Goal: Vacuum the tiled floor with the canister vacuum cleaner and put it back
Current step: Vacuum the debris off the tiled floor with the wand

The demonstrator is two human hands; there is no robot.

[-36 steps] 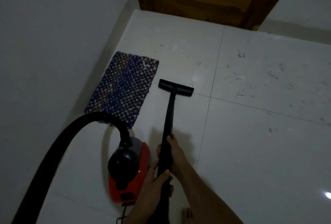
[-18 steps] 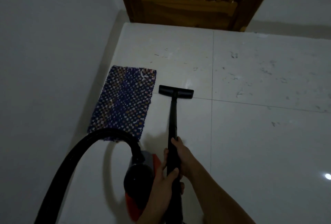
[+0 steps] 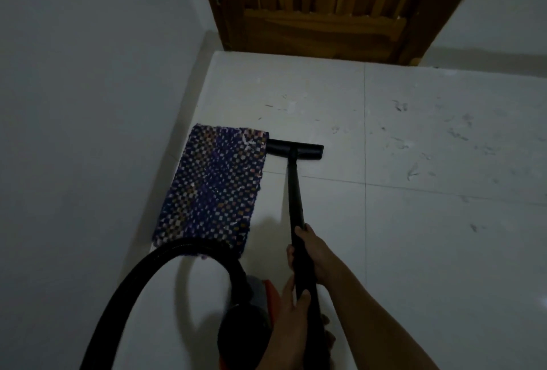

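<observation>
A black vacuum wand (image 3: 296, 198) runs away from me to a flat black floor head (image 3: 294, 150) that lies on the white tiled floor (image 3: 429, 251). My right hand (image 3: 313, 254) grips the wand higher up. My left hand (image 3: 291, 316) grips it lower down, near the bottom edge. The red and black canister (image 3: 251, 310) sits on the floor just left of my hands, partly hidden by my left arm. Its black hose (image 3: 142, 280) arches from the canister to the bottom left.
A blue patterned mat (image 3: 213, 186) lies beside the left wall, its right edge touching the floor head. A wooden door (image 3: 325, 5) closes the far side. Dark scraps and dust (image 3: 414, 171) are scattered on the tiles to the right.
The floor head has slid forward and left, up against the mat's far right corner. The view has shifted forward, so the canister now sits lower in view.
</observation>
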